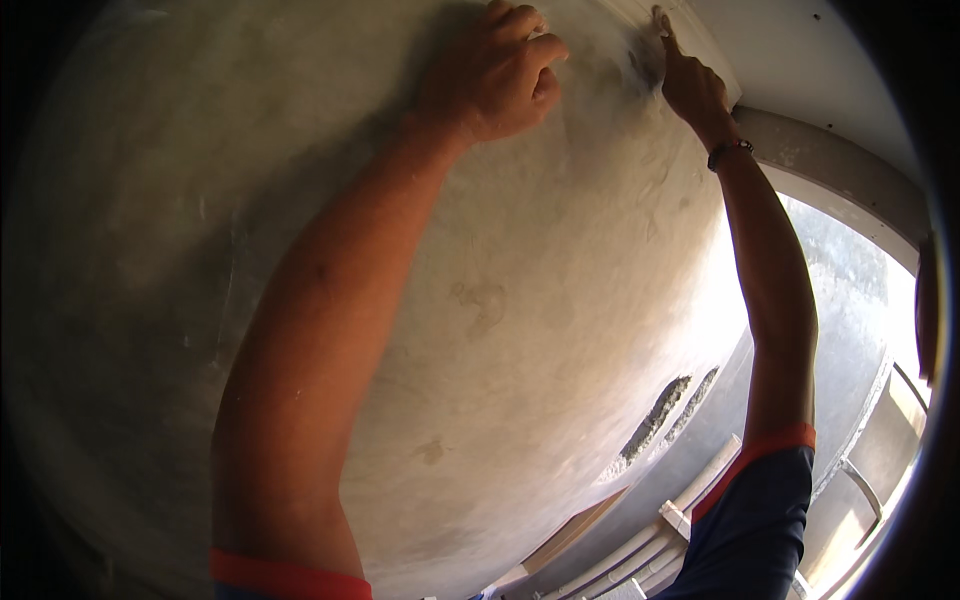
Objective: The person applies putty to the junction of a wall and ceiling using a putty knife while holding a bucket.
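Note:
Both arms reach up in front of a large grey plastered wall (540,330). My left hand (490,75) is raised close to its upper part, fingers bent and closed. A small pale bit shows by its fingertips, too little to name. Farther right, my right hand (697,92) has its index finger stretched up to the joint between the wall and the white ceiling panel (810,60). Its other fingers are folded, and nothing shows in them. A pale smear (661,18) lies at that fingertip. Beside it, a dark patch (645,65) shows on the wall.
A curved grey beam (835,165) runs below the ceiling panel, above a bright opening on the right. Two rough chipped slots (655,415) cut into the wall lower right. Pale pipes (635,555) lie below, and a metal frame (865,490) stands outside.

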`<state>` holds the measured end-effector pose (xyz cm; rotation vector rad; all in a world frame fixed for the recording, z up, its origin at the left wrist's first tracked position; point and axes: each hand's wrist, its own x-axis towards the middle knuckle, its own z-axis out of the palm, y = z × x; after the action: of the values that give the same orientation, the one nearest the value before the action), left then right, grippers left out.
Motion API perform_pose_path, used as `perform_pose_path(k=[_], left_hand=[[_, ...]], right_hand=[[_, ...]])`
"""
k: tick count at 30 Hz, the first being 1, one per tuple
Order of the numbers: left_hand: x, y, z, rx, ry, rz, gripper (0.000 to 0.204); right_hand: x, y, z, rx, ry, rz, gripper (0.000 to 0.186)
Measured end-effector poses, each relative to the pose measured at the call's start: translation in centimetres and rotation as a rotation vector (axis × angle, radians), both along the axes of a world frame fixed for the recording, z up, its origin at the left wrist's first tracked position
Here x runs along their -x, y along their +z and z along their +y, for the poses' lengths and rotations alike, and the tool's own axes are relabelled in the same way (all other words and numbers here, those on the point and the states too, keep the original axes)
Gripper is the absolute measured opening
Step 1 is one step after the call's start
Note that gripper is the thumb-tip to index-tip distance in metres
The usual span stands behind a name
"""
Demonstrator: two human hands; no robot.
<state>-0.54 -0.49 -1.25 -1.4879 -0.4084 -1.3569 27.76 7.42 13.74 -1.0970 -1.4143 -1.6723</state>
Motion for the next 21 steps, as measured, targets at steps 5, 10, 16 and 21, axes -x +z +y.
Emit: perform_pose_path(k=[5,10,16,21], left_hand=[[-0.4,0.2,-0.1,-0.025,0.016,-0.011,0.026],[-0.4,0.0,-0.2,0.018,0.049,-0.024,0.025],[-0.1,-0.1,0.5,0.004,0.03,-0.036,0.023],[-0.2,0.1,-0.1,0.089,0.099,-0.035,0.024]], right_hand=[[-2.2,0.1,1.5,0.053,-0.038,0.194,0.078],[0.5,-1.1,-0.4,-0.038,0.108,-0.051,0.077],[-0.8,-1.4,-0.7,0.092,-0.057,-0.018,0.073],[-2.5,-1.3,-0.5,0.046,-0.021,0.117,0.078]])
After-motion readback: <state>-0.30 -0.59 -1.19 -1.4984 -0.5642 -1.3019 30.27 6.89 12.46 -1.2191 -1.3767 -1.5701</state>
